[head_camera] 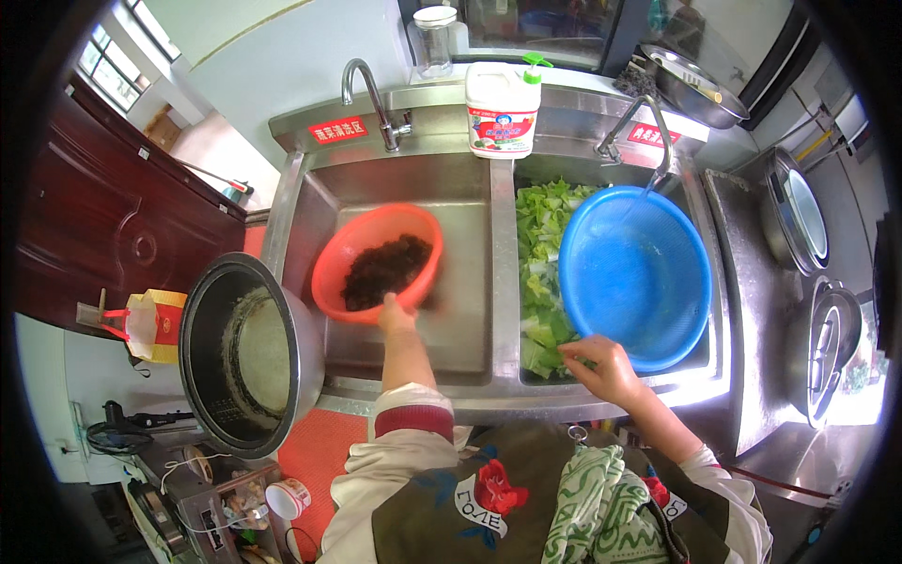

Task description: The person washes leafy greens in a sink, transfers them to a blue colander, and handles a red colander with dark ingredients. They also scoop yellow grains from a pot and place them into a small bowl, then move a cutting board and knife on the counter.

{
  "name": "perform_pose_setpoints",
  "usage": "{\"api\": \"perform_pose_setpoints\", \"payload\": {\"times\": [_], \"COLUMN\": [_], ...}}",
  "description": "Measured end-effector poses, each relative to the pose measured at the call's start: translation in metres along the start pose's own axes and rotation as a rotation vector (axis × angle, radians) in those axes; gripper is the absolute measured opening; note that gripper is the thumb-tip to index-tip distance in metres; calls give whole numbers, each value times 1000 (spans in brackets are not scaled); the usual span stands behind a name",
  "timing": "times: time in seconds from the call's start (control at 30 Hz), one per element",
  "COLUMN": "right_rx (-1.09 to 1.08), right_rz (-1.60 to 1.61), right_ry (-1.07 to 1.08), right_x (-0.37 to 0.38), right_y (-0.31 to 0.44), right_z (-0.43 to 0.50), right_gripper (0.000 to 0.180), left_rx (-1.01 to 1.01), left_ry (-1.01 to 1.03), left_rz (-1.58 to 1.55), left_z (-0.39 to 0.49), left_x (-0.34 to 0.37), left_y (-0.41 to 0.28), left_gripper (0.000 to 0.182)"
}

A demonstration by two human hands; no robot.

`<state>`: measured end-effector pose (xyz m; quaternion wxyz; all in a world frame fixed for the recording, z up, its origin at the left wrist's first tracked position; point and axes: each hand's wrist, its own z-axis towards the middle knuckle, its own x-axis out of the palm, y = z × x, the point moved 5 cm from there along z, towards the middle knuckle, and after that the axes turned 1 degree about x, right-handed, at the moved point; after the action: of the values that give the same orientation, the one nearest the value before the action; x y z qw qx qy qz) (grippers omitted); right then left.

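My left hand grips the near rim of a red plastic basin, tilted in the left sink bowl. Dark, wet-looking food, whose kind I cannot tell, lies inside it. Over the near edge of the right sink bowl is my right hand, fingers slightly apart and nothing visible in them. It is beside a blue plastic colander and above chopped leafy greens, which fill the bowl's left side. Whether its fingertips touch the leaves is unclear. The right faucet points into the colander.
A large cooking pot stands left of the steel double sink. A detergent jug with a green pump sits on the back ledge beside the left faucet. Metal basins stand at right.
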<state>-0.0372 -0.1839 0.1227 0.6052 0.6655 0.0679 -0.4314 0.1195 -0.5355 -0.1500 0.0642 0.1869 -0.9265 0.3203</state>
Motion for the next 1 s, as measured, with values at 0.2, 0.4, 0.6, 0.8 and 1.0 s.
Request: {"api": "perform_pose_setpoints", "payload": {"times": [0.2,0.4,0.6,0.8,1.0], "right_rx": [-46,-146,74,365,312], "right_rz": [61,48,331,1072,984], "right_ry": [0,-48,-3,120,87], "right_x": [-6,-27,-40,-42,-59], "right_y": [3,-2,-34,-47,-59], "right_z": [-7,-20,-18,-24,-57], "right_gripper": [18,20,35,98,58], "left_rx": [81,210,203,817,212], "left_ry": [79,517,786,764,546], "left_rz": [-42,-191,-7,742,490], "left_z": [-36,-105,-198,-271,-303], "left_x": [7,13,-10,-63,-46], "left_y": [-30,-48,-46,-45,-9], "left_gripper": [26,20,21,12,29]}}
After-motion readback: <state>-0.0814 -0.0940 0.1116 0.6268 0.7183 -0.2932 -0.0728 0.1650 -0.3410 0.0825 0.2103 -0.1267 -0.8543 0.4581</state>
